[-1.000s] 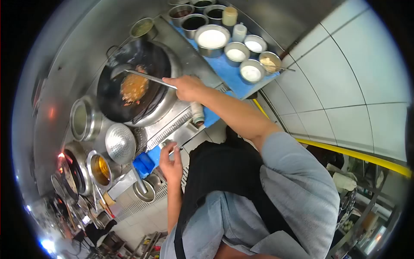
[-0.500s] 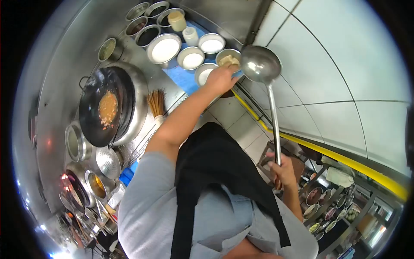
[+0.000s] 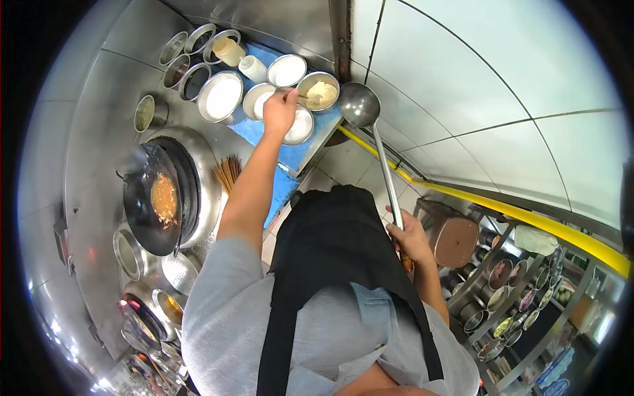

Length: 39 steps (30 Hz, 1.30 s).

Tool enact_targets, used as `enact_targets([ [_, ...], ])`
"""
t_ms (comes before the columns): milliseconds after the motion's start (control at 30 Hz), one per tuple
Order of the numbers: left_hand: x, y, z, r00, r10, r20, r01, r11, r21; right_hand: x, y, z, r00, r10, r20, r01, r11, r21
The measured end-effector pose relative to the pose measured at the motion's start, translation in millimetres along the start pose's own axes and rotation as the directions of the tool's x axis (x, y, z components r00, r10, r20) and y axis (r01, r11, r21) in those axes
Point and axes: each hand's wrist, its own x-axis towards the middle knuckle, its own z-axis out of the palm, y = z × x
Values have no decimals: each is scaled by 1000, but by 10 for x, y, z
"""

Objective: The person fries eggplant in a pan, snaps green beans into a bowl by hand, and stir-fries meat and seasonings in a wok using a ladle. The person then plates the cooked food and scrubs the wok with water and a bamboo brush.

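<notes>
My right hand [image 3: 411,239] is wrapped round the handle of a long steel ladle [image 3: 360,104]. The ladle's bowl is raised, beside the rim of a metal bowl of pale yellow powder [image 3: 321,94]. My left hand [image 3: 280,111] is over the white-filled bowls, fingers pinched together near a bowl of white seasoning [image 3: 263,101] and another white-filled bowl [image 3: 299,125]. A thin handle shows between the fingertips and the yellow powder; whether the fingers grip it is unclear. Two squeeze bottles, one yellowish [image 3: 228,51] and one white [image 3: 253,68], stand just behind.
A black wok [image 3: 148,221] with orange-brown food [image 3: 164,200] sits on the burner at left. A bamboo brush [image 3: 228,173] stands beside it. Dark sauce pots [image 3: 195,82] line the back. A yellow pipe [image 3: 515,221] runs along the tiled wall; a shelf of ingredient bowls is at lower right.
My left hand has moved left, out of the yellow powder bowl to over the white-filled bowls. The ladle's bowl has dropped slightly and shifted left. The whole view has turned a little.
</notes>
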Motion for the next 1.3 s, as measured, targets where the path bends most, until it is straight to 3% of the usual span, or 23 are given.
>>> enact_targets([
  [133,-220,-48,87,975,-201,-100,146,907,-395,22,-224,84,1000,1,-20,-1,1000,-20],
  [233,-299,-99,241,979,-188,-75,139,897,-420,-29,-235,-30,1000,-6,13,5,999,36],
  [267,-288,-237,302,992,-102,-72,79,958,-277,-57,-282,-40,1000,-10,17,9,999,37],
  [467,-323,-12,170,933,-353,-68,245,764,-597,-231,-430,-39,1000,-24,10,23,999,32],
  [600,-310,-13,19,868,-496,35,353,565,-746,-293,-495,-23,998,-60,20,59,998,35],
  [700,-351,47,-90,854,-518,57,334,459,-823,-316,-535,-8,995,-92,48,88,993,80],
  [800,-455,538,-275,926,-376,41,266,569,-778,-305,-616,2,994,-75,80,67,993,96],
  [900,-489,501,-393,957,-287,32,210,615,-760,-248,-638,26,990,-55,129,38,991,132],
  [1033,-663,169,-765,904,-357,-235,137,764,-630,-165,-672,57,978,-22,208,-22,978,207],
  [1067,-750,62,-855,917,-303,-261,121,833,-540,-170,-647,61,974,-21,223,-25,979,204],
  [1167,-1043,-170,-891,948,-245,-205,153,911,-383,-86,-657,44,964,-36,265,-17,981,195],
  [1200,-1136,-204,-859,965,-215,-153,172,952,-252,-85,-671,45,962,-31,272,-23,980,195],
  [1300,-1293,-171,-637,980,-145,-138,122,978,-167,-55,-715,40,958,-27,287,-22,986,168],
])
